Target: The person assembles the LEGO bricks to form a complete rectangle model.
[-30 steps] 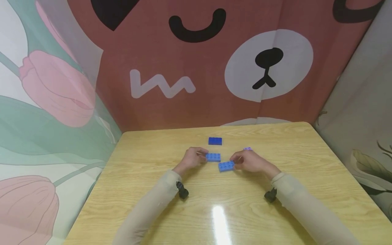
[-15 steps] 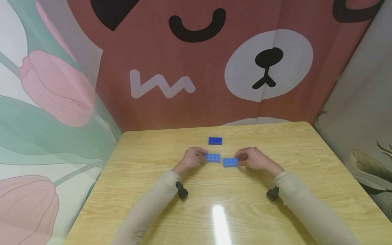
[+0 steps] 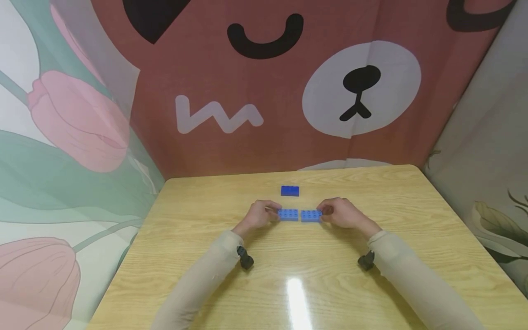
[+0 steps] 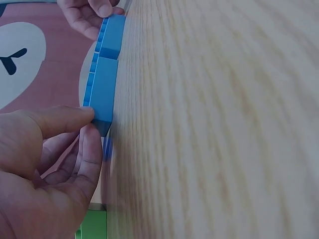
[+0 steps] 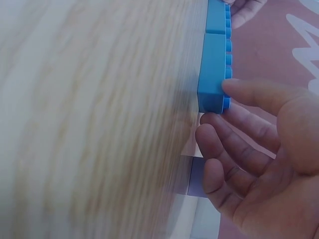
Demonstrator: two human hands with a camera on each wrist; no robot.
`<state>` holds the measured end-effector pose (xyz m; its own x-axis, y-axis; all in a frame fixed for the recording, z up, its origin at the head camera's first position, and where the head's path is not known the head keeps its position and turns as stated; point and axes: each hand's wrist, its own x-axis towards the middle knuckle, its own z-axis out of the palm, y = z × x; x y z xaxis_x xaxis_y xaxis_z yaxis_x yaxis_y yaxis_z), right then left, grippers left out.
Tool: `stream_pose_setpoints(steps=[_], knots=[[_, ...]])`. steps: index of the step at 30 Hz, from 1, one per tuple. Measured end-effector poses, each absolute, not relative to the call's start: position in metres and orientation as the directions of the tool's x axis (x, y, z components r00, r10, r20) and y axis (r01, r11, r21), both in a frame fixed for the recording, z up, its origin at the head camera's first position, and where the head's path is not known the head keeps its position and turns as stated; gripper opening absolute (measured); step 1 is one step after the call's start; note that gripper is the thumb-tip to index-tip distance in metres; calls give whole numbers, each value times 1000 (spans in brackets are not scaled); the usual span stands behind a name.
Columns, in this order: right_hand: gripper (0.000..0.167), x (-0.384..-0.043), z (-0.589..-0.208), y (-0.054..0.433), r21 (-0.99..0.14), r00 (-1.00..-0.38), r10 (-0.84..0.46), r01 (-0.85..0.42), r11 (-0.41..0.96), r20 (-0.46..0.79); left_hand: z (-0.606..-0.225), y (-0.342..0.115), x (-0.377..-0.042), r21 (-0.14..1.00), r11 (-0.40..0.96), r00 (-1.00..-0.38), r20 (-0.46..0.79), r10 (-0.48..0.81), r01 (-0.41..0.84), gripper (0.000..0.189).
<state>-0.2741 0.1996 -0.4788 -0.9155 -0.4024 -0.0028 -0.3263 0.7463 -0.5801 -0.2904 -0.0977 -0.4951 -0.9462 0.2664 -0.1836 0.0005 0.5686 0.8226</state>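
Observation:
Two light blue toy building bricks lie end to end on the table, studs up, with a narrow gap showing in the head view. My left hand [image 3: 258, 214] pinches the outer end of the left brick [image 3: 288, 214]. At the opposite end, my right hand [image 3: 345, 213] holds the right brick [image 3: 311, 216] by its outer end. In the right wrist view the thumb presses the stud side of the right brick [image 5: 212, 64], while several fingers stay loosely curled below it. Farther back sits a dark blue brick [image 3: 290, 190], touched by neither hand.
A green block [image 4: 93, 224] stands past my left hand in the left wrist view. Behind my right hand's fingers, the right wrist view shows part of a purple block [image 5: 197, 177]. The wooden table [image 3: 198, 201] ends at a printed curtain [image 3: 222, 151].
The right hand has moved the right brick rightward and away from me, turning it straight into line with the left brick. My left hand has stayed nearly still.

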Motion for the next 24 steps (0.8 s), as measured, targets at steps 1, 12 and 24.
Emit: stream_pose_setpoints(steps=[1, 12, 24], knots=[[27, -275, -479, 199, -579, -917, -399, -323, 749, -5, -495, -98, -290, 822, 570, -946, -182, 268, 3, 28], [26, -278, -480, 198, -570, -913, -407, -342, 747, 15, -497, -97, -291, 835, 550, -941, -175, 289, 13, 28], [27, -279, -480, 196, -566, -910, -415, -350, 746, 15, -497, -98, -291, 817, 575, -942, -156, 297, 46, 28]])
